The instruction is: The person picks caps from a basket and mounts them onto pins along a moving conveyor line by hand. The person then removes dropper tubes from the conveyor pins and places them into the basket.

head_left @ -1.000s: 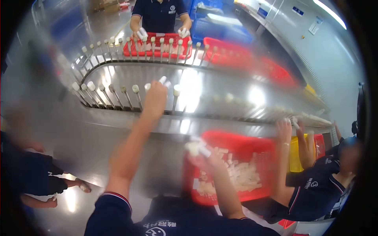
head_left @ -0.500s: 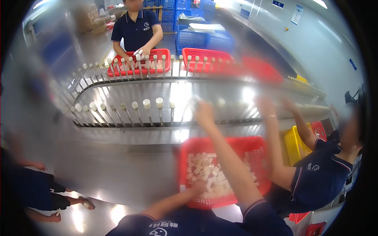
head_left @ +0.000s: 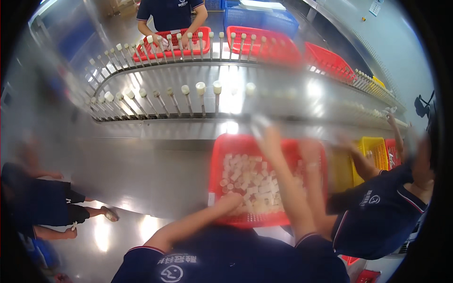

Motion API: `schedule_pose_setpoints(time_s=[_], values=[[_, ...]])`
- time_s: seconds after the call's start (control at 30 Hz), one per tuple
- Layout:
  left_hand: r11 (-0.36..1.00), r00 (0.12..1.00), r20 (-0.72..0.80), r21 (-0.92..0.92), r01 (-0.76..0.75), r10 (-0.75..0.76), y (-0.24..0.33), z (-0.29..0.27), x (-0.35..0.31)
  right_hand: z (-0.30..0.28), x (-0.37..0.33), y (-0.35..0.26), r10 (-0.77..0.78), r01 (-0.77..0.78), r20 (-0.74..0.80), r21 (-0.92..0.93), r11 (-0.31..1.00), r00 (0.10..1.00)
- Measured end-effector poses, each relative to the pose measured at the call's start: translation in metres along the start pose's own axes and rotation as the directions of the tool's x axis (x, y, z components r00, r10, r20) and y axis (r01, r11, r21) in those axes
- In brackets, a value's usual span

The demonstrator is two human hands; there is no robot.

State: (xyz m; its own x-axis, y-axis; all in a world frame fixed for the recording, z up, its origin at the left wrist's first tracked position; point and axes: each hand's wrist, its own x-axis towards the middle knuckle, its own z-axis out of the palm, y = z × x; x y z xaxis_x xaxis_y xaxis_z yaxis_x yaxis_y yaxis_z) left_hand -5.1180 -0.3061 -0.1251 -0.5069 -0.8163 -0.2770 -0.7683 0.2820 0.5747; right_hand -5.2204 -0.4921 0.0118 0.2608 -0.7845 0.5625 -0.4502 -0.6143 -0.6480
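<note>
Small white cylindrical pieces (head_left: 257, 181) fill much of a red plastic basket (head_left: 215, 162) in front of me. At the basket's near left side, my left hand (head_left: 231, 203) reaches in among the pieces; its fingers are blurred and partly hidden. My right hand (head_left: 271, 139) is above the basket's far rim, badly smeared by motion. A whitish patch shows at its fingertips, too blurred to identify. Beyond it stands a row of upright metal pins (head_left: 217, 101), several topped with white caps (head_left: 217, 87). Neither hand's grip can be made out.
The pins line a looped metal track (head_left: 165, 75). Across it, a person (head_left: 172, 14) works over another red basket (head_left: 206, 42). Close on my right, another person's arms (head_left: 314, 184) reach forward, beside a yellow basket (head_left: 373, 146). More people stand at far left.
My right hand has come back from the pin row toward the basket. My left hand stays at the pieces. The whole view has tilted, so the track and baskets appear higher.
</note>
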Motion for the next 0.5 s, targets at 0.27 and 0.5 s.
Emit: schedule_pose_setpoints(time_s=[0.27, 0.5], values=[[0.430, 0.947, -0.261, -0.888, -0.161, -0.186, 0.032, -0.131, -0.025, 0.017, -0.148, 0.139, 0.261, -0.146, 0.269, -0.381, 0.913, 0.927], [0.348, 0.837, -0.430, -0.884, -0.312, -0.340, -0.009, -0.158, -0.055, 0.057, -0.132, 0.171, 0.407, -0.214, 0.244, -0.562, 0.799, 0.880]])
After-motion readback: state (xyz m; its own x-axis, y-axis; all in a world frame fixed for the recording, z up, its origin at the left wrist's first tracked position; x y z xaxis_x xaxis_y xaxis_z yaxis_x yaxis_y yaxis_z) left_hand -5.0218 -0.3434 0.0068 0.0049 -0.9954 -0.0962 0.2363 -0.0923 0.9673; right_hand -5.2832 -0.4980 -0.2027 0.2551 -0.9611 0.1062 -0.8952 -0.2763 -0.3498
